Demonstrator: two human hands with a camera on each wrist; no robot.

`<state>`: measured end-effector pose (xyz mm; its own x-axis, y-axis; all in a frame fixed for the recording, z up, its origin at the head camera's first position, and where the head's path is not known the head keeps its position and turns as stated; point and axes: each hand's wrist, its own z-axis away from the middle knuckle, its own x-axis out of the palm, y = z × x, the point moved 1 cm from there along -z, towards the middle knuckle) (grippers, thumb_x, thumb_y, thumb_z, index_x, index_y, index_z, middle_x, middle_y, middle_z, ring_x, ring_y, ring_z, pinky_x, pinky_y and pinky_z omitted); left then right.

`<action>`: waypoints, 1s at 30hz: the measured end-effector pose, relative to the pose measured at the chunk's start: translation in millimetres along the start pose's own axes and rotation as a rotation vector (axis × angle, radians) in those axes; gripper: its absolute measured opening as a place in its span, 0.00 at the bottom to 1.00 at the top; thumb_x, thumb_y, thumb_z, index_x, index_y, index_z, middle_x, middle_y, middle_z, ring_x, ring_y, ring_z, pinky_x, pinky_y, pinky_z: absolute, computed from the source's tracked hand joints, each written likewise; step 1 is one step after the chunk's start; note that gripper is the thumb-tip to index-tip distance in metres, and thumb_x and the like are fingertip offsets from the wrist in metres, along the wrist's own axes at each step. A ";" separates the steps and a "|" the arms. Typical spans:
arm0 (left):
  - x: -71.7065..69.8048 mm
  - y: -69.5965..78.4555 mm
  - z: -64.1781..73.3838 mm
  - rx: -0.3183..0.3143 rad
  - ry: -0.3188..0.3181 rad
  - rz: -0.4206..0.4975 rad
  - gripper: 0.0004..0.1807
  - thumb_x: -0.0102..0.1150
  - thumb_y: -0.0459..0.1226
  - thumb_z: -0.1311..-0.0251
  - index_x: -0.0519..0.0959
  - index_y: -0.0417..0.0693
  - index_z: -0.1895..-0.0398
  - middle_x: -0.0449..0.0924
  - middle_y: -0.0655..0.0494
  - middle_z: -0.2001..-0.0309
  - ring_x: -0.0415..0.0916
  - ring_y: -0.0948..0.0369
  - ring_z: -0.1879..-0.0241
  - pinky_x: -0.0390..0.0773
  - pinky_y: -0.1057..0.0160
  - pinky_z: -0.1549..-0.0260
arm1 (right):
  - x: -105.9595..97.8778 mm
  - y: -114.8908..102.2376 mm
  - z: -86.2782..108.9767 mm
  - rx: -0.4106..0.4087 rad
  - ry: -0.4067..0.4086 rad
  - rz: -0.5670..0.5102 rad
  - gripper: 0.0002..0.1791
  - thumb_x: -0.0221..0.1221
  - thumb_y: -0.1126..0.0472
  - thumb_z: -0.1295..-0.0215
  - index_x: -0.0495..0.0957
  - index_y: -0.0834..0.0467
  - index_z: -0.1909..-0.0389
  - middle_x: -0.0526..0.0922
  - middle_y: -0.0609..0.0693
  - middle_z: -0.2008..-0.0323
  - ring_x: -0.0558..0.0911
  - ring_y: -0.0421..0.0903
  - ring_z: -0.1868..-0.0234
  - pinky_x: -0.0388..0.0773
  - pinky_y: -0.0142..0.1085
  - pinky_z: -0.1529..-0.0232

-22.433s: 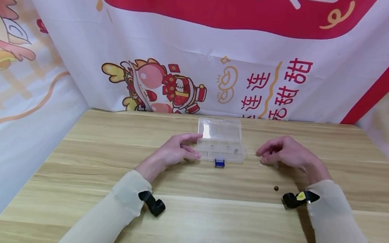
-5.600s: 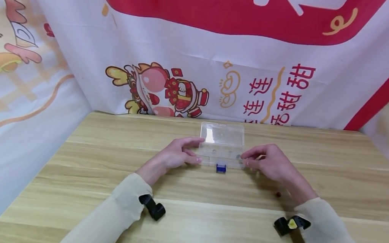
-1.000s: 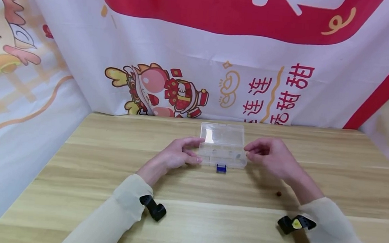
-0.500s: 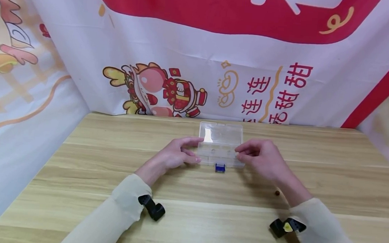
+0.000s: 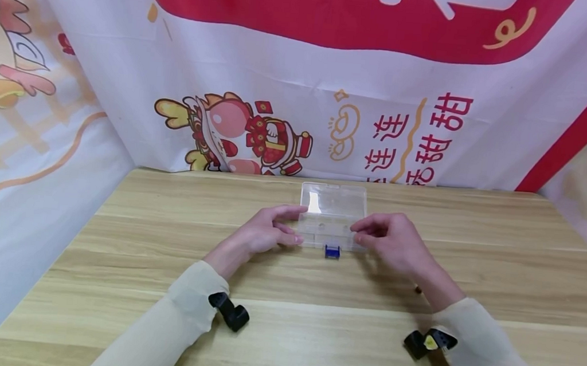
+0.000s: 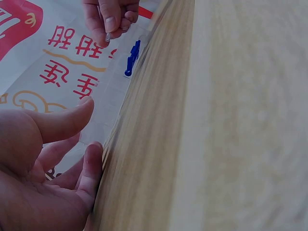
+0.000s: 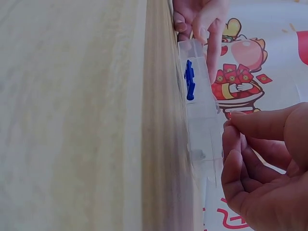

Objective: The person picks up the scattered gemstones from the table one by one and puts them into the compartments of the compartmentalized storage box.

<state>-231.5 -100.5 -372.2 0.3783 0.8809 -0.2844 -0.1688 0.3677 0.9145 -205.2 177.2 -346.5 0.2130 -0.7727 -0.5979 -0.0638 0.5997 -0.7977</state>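
A clear plastic compartment box (image 5: 332,227) stands at the back of the table with its lid (image 5: 334,200) raised and a blue latch (image 5: 332,252) hanging in front. My left hand (image 5: 261,232) holds the box's left end, thumb at the front corner and index finger near the hinge. Over the right-hand compartments, my right hand (image 5: 392,239) pinches a small clear bead-like piece (image 6: 109,36) between thumb and index finger. Small greyish pieces, one a round piece (image 5: 322,225), show inside the box. The rightmost compartments are partly hidden by my right fingers.
A small brown bead (image 5: 418,289) lies on the wooden table (image 5: 282,331), just beside my right wrist. Behind the table hangs a printed cloth (image 5: 262,60), close to the box's raised lid.
Since a second ago my right hand has moved left from the box's right end to over its compartments. The clear bits on the table 22 seconds ago no longer show. My left hand stays put.
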 end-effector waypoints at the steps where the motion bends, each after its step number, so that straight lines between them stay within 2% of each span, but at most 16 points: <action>1: -0.1 0.0 -0.2 0.002 0.000 -0.003 0.37 0.73 0.32 0.36 0.74 0.66 0.25 0.74 0.56 0.27 0.80 0.55 0.46 0.82 0.65 0.54 | 0.2 -0.3 0.1 0.005 -0.002 0.002 0.09 0.65 0.63 0.27 0.88 0.58 0.50 0.89 0.54 0.55 0.82 0.48 0.56 0.80 0.35 0.57; 5: -0.2 0.2 -0.2 -0.003 -0.003 -0.005 0.37 0.73 0.32 0.36 0.75 0.67 0.25 0.75 0.56 0.27 0.79 0.55 0.46 0.81 0.65 0.54 | 1.1 -1.0 0.4 0.023 -0.006 0.021 0.09 0.65 0.63 0.27 0.89 0.56 0.49 0.89 0.53 0.55 0.82 0.49 0.55 0.80 0.37 0.55; 14: -0.5 1.6 0.1 -0.003 -0.003 -0.015 0.37 0.73 0.34 0.36 0.75 0.68 0.26 0.75 0.57 0.27 0.79 0.55 0.46 0.80 0.65 0.53 | 3.4 -3.2 1.3 -0.010 -0.006 0.088 0.09 0.65 0.64 0.27 0.89 0.56 0.50 0.88 0.53 0.56 0.80 0.48 0.56 0.79 0.36 0.56; 30: 0.1 0.9 -0.7 -0.020 0.005 -0.003 0.36 0.73 0.33 0.36 0.76 0.69 0.27 0.75 0.59 0.28 0.80 0.56 0.46 0.81 0.65 0.52 | 6.8 -2.1 -0.6 -0.031 -0.004 0.129 0.08 0.66 0.65 0.27 0.89 0.57 0.52 0.88 0.52 0.58 0.80 0.48 0.59 0.79 0.33 0.59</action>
<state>-232.3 -99.8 -371.6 0.3741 0.8813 -0.2888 -0.1857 0.3763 0.9077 -204.2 170.5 -348.9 0.2050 -0.6886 -0.6956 -0.1207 0.6875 -0.7161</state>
